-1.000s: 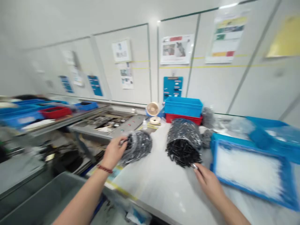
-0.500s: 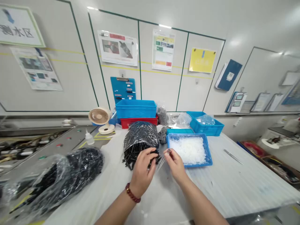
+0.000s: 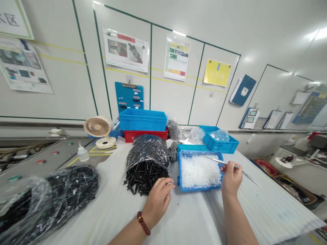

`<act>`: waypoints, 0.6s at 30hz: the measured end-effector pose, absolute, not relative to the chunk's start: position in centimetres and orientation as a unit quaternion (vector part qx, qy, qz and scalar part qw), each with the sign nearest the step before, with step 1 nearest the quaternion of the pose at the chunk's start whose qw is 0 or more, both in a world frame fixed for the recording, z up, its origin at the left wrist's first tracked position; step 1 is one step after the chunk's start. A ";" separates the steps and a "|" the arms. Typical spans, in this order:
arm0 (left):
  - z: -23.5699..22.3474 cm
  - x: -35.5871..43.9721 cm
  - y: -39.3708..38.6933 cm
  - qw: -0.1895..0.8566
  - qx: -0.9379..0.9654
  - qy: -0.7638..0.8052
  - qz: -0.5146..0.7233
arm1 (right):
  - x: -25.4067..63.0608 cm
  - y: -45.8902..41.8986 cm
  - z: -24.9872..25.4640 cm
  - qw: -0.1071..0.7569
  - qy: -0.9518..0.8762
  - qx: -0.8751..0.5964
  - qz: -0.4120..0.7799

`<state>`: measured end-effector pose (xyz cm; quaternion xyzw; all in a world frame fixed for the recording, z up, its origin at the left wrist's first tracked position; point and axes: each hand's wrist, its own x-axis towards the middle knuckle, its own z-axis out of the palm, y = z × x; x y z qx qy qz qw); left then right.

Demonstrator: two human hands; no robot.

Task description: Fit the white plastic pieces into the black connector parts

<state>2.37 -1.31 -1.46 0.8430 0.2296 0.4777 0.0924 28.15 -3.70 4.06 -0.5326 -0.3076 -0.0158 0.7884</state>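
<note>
My right hand point(image 3: 232, 178) grips a thin, pointed metal tool, like tweezers point(image 3: 216, 160), whose tip reaches over the white granules in a blue tray point(image 3: 181, 178). My left hand point(image 3: 158, 197) is at the front right of a clear bag of thin black plastic parts point(image 3: 145, 173). Its thumb and fingers are drawn together; a small pale bit may be at the tips, too small to name. A second slim metal tool point(image 3: 250, 178) lies on the table right of my right hand.
Behind the bag, a blue bin point(image 3: 143, 120) sits on a red bin point(image 3: 133, 136). Another blue bin point(image 3: 224, 146) holds clear plastic. On the left are a fan point(image 3: 98, 127), a squeeze bottle point(image 3: 83, 153) and a second bag of black parts point(image 3: 74, 187).
My right hand has moved right, away from my left hand, to the tray's right edge, with the metal tool now plainly visible in it. My left hand's fingers have drawn closer together. The view has shifted.
</note>
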 end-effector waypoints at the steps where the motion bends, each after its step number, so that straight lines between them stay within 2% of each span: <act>1: -1.5 2.4 -1.3 0.095 0.843 0.231 0.476 | 27.9 -3.8 3.9 0.775 -0.324 -0.542 -0.027; 12: -1.9 2.3 -1.3 0.111 0.846 0.235 0.465 | 26.4 -3.9 3.2 0.673 -0.422 -0.604 -0.059; 18: -1.9 2.3 -1.2 0.120 0.846 0.237 0.463 | 26.1 -4.1 3.4 0.659 -0.430 -0.612 -0.078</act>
